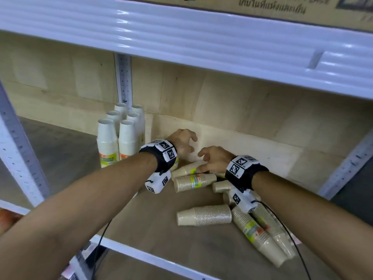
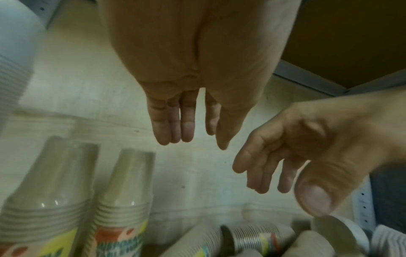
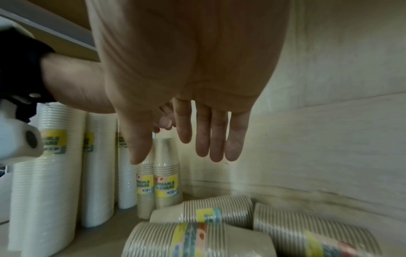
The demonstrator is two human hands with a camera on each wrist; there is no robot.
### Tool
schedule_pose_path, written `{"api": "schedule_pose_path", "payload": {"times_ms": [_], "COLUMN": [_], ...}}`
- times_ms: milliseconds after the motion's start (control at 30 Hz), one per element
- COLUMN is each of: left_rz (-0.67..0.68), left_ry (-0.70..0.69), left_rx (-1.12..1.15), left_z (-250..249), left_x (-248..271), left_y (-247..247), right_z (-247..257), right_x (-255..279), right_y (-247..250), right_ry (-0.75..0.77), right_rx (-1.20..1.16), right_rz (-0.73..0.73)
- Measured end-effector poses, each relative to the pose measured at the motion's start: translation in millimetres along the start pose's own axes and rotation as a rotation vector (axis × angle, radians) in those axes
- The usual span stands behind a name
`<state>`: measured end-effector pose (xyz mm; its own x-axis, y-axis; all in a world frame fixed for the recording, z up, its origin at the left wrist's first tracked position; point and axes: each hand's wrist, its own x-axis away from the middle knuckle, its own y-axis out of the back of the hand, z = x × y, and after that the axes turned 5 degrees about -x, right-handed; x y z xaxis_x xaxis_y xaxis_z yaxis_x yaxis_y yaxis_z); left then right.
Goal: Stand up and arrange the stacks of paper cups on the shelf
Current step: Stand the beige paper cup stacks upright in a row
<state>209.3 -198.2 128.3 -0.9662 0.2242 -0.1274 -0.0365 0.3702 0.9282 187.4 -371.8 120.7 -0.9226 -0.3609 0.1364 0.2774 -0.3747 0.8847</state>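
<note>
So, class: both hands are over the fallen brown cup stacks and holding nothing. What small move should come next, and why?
Probably lower the right hand onto the brown stack lying just beneath it and grip it. Both it and the left hand are empty, while two brown stacks already stand beside the white stacks.

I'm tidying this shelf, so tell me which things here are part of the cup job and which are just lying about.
Part of the job:
- toppled brown cup stacks
- upright white cup stacks
- upright brown cup stacks
- wooden shelf
- left hand, right hand, both empty

Just lying about:
- cardboard box on the shelf above
</note>
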Motion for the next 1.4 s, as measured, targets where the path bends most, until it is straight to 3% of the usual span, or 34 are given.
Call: {"api": "schedule_pose_path", "payload": {"times_ms": [233,567,900,1133,1400], "left_rz": [0.224,0.327,0.303,0.379,0.389], "left_ry": [-0.031,-0.096,-0.138,-0.155,-0.112], "left_rx": [-0.027,-0.2,-0.278,-0.327,-0.249], "left_z": [0.8,8.0,16.3,14.8,18.0], "left_x": [4.9,9.6,7.2,2.4,1.8], "left_y": [-49.3,-90.8,-107.9,-104.6,-98.4], "right_z": [-22.9,-30.7,-36.5,-38.3,-40.6], "right_x": [42.1,57.2,57.3,55.3,55.8], "right_y": [-29.9,-76.6,-93.3,-95.7,-93.8], "right_ry": [-0.049,-0.062,-0.005,0.014,-0.004], "right_rx": [-0.043,0.088,0.175,0.162,0.153], "right_rz": [0.09,0.237,0.281,0.319,0.29]}}
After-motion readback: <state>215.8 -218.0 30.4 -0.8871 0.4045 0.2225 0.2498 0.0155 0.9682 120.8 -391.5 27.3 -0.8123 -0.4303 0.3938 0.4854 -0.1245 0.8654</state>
